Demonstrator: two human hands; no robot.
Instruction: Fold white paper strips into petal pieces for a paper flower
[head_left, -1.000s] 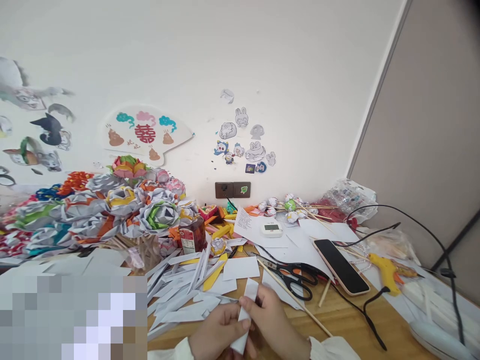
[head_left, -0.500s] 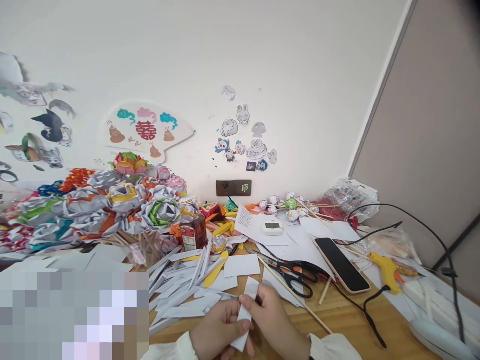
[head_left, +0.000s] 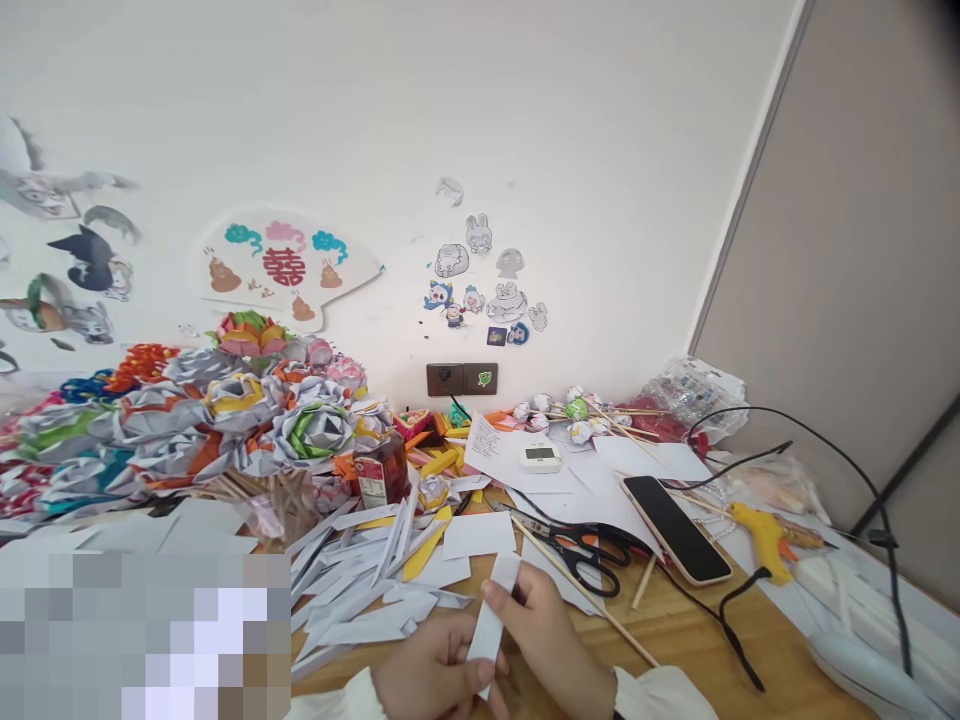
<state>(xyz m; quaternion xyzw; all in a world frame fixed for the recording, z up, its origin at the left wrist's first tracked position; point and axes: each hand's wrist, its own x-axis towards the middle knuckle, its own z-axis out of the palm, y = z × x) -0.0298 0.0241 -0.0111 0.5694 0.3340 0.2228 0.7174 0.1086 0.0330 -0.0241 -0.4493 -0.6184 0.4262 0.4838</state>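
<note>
Low in the middle of the view, both my hands pinch a narrow white paper strip (head_left: 493,615) that stands nearly upright. My left hand (head_left: 431,672) grips its lower part with thumb and fingers closed. My right hand (head_left: 544,640) holds its right edge higher up, fingers closed on it. Just beyond the hands lies a heap of folded white paper pieces (head_left: 367,585) on the wooden table (head_left: 675,650).
Black scissors (head_left: 589,550), a wooden skewer (head_left: 581,600) and a phone (head_left: 675,540) lie right of the hands. A yellow glue gun (head_left: 765,535) and black cables (head_left: 739,640) sit further right. Coloured paper flowers (head_left: 225,420) pile up at the left, a small carton (head_left: 375,475) beside them.
My left hand has slid a little lower along the strip, so more of the paper shows above it. The view has shifted slightly.
</note>
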